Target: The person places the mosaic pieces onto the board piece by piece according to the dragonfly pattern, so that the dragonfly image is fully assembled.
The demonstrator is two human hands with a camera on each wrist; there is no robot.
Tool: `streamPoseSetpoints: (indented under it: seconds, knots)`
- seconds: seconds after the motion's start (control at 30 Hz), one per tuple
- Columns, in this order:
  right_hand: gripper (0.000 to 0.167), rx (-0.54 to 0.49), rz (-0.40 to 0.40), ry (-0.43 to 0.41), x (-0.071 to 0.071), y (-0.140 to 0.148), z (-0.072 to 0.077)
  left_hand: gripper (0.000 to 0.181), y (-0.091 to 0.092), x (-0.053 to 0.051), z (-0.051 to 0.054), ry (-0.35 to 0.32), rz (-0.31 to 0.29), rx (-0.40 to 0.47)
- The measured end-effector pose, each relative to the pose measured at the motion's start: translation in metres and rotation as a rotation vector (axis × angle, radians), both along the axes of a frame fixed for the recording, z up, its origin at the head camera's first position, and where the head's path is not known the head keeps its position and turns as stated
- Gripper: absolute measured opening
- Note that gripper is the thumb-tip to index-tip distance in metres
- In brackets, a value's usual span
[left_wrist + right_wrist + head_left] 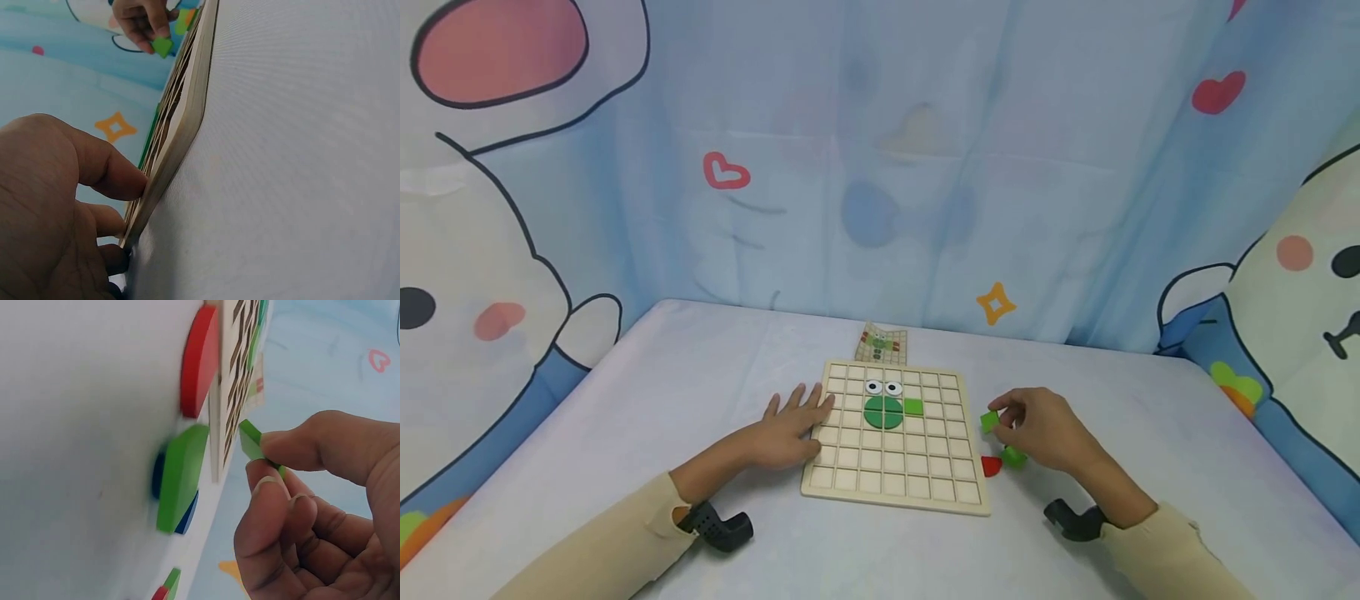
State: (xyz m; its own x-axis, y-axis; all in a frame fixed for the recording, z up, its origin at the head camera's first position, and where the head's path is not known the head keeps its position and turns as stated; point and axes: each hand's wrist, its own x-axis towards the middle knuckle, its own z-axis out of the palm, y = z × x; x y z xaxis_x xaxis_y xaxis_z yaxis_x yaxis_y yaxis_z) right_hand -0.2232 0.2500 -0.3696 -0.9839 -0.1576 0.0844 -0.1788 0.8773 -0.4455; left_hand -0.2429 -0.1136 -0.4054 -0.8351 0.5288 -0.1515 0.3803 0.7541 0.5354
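A square wooden grid board (891,460) lies on the table in front of me. Two eye pieces (883,387), a dark green round shape (883,412) made of several parts and one light green square tile (913,407) sit in its cells. My left hand (786,429) rests on the board's left edge, fingers spread. To the right of the board, my right hand (1037,427) pinches a light green tile (251,440) between thumb and fingers, raised off the table. Below that hand lie a red rounded piece (200,365) and a green piece (183,478) with blue pieces partly hidden under it.
Behind the board's far edge is a small pattern card (882,344) showing a coloured figure on a grid. More green and red pieces (169,587) show at the bottom of the right wrist view. A printed curtain (910,167) hangs behind the white-covered table (700,358).
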Motion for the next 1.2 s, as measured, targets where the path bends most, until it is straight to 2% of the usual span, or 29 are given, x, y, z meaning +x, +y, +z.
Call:
streamPoseSetpoints:
  seconds: [0.23, 0.57, 0.83, 1.2]
  knots:
    - [0.023, -0.056, 0.034, -0.020, -0.003, -0.020, 0.003, 0.068, -0.001, 0.000, 0.000, 0.002, 0.000, 0.008]
    - [0.021, -0.129, 0.095, -0.100, -0.015, -0.062, -0.005, 0.068, -0.001, 0.000, -0.001, 0.002, 0.005, 0.015]
    - [0.022, -0.161, 0.129, -0.158, -0.025, -0.067, -0.009, 0.068, 0.001, 0.000, -0.001, 0.009, 0.005, 0.009]
    - [0.020, -0.134, 0.166, -0.153, -0.032, -0.071, -0.012, 0.069, -0.001, -0.001, -0.002, 0.008, 0.009, 0.011]
